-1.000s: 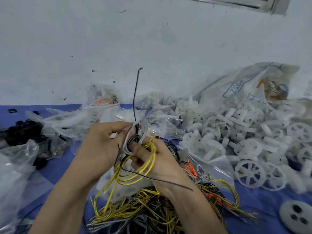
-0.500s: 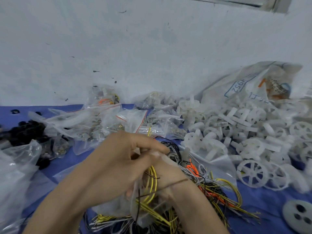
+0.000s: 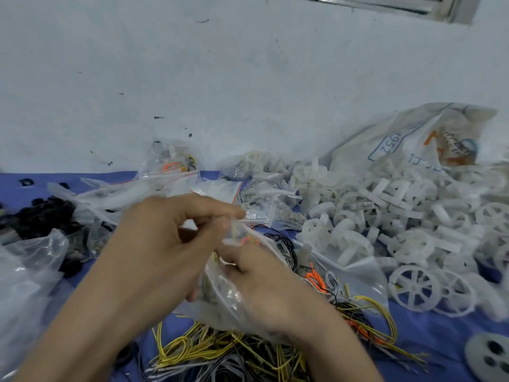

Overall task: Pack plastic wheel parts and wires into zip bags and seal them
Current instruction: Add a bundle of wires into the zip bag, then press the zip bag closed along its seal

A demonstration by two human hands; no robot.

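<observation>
Left grip [image 3: 165,244] and right grip [image 3: 264,282] both pinch the zip bag [image 3: 220,301]; filling looks done, next press the zip shut.

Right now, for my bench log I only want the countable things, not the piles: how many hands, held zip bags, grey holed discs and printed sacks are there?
Hands: 2, left hand and right hand
zip bag gripped by both hands: 1
grey disc with holes, bottom right: 1
printed sack, far right: 1
Total: 5
</observation>
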